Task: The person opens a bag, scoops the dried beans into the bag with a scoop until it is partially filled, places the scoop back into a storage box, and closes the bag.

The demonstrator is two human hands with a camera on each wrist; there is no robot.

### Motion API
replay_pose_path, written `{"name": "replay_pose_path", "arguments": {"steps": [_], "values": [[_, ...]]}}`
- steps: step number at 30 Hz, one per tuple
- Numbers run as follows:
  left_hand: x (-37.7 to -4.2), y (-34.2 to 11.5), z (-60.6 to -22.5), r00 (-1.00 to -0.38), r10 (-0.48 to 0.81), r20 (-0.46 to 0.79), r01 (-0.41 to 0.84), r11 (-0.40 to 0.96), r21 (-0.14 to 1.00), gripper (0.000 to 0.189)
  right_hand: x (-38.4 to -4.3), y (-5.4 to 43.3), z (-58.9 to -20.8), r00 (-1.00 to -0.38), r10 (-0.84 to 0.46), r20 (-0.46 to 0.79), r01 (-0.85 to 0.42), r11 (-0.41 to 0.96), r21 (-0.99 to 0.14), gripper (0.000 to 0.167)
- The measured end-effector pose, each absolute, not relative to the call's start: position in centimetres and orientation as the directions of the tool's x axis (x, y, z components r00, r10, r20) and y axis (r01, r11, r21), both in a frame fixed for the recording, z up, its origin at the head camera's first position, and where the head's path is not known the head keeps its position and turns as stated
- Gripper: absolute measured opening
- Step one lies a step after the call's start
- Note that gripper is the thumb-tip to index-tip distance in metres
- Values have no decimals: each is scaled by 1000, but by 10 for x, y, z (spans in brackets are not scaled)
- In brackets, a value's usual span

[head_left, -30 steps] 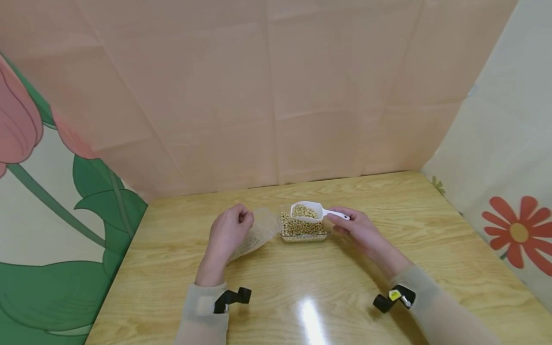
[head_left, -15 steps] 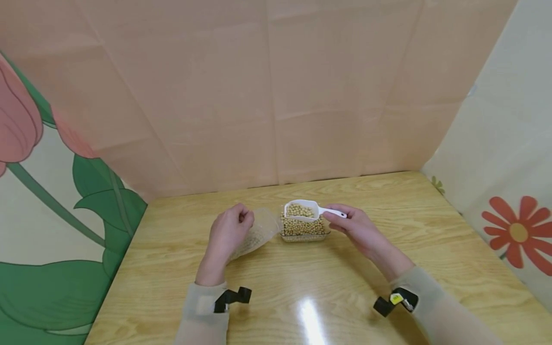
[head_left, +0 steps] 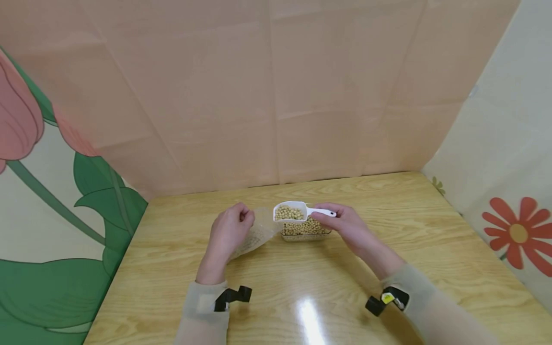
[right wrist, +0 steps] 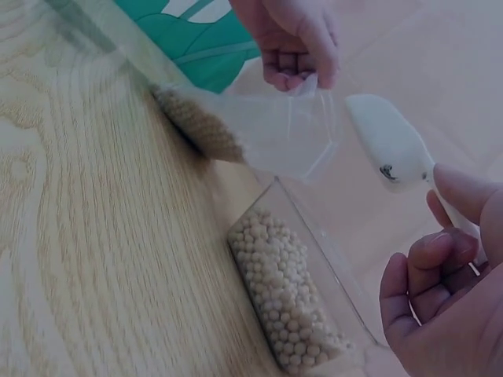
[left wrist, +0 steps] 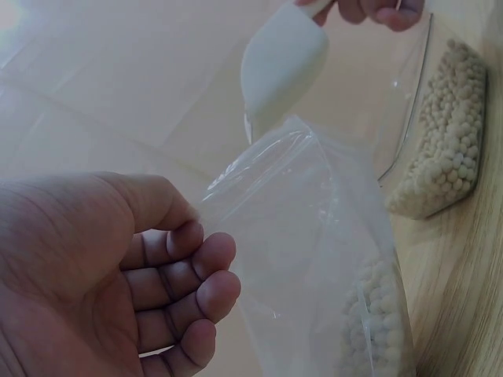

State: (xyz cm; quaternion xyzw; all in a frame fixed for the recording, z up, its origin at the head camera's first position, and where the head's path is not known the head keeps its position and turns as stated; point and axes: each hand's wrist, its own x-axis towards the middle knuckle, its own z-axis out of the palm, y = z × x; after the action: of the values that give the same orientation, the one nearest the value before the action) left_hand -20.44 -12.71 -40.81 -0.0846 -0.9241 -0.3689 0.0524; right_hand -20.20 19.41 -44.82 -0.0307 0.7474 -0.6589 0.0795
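My right hand (head_left: 347, 225) grips the handle of a white scoop (head_left: 309, 210) heaped with pale round beans (head_left: 289, 212). The scoop hangs level above the left end of a clear box (head_left: 305, 237), close to the mouth of a clear plastic bag (head_left: 258, 232). With thumb and forefinger my left hand (head_left: 228, 235) pinches the bag's upper edge. Beans fill the bottom of the bag (left wrist: 314, 236), as the left wrist view shows. The box, seen from the side in the right wrist view, holds many more beans (right wrist: 283, 290).
All of this stands on a wood-grain table (head_left: 267, 292). A pinkish sheet (head_left: 276, 96) hangs behind its far edge. Flower-printed panels flank it, with a green leaf (head_left: 56, 297) on the left and a red flower (head_left: 517, 233) on the right.
My right hand has carried the loaded scoop leftward, from over the box toward the bag's mouth. The left hand and the bag have stayed almost where they were.
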Motion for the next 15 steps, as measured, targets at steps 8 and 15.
{"name": "replay_pose_path", "arguments": {"steps": [8,15], "values": [[-205,-127,-408,-981,110,157,188,718,670,19,-202,178,-444,-984,-157,-82,52,184,-981,38],[-204,-128,-407,-982,112,150,185,710,680,19,-202,168,-443,-984,-163,-67,27,235,-972,37]]}}
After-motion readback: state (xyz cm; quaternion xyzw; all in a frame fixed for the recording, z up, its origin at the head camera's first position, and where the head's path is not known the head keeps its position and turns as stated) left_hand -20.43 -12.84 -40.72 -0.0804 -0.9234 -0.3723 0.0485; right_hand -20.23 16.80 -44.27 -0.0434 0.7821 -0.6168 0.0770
